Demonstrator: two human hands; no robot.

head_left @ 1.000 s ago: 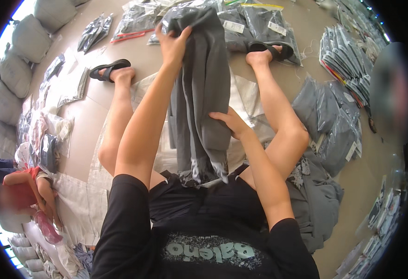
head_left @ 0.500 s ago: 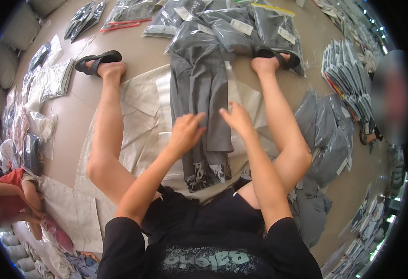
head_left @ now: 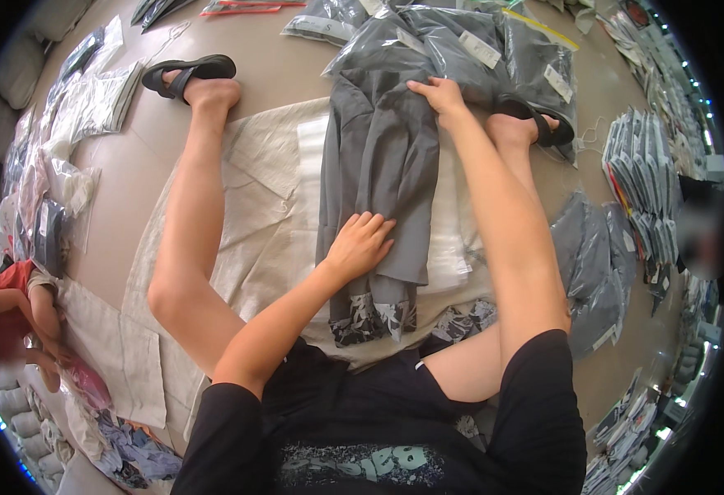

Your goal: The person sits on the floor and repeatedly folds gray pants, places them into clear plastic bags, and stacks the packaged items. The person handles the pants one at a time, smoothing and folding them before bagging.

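A long, folded grey garment (head_left: pixel 378 165) lies between my legs, its near end showing dark-and-white floral trim (head_left: pixel 372 320). Beneath it are a clear plastic bag (head_left: pixel 448 247) and a cream woven sheet (head_left: pixel 246 190). My left hand (head_left: pixel 362 246) rests flat on the lower part of the garment, fingers stretched out. At the garment's far right edge, my right hand (head_left: pixel 443 99) grips the cloth, thumb on top; its other fingers are partly hidden.
Bagged grey garments (head_left: pixel 453 45) lie just beyond the folded one. More bagged clothes (head_left: pixel 589 264) are to the right, near a stack of packed garments (head_left: pixel 638 165). White bagged clothes (head_left: pixel 90 107) lie on the left. Another person (head_left: pixel 28 305) sits at the lower left.
My right hand has moved away from me to the garment's far right edge and taken hold there. My left hand has settled flat on the cloth. The view has shifted slightly.
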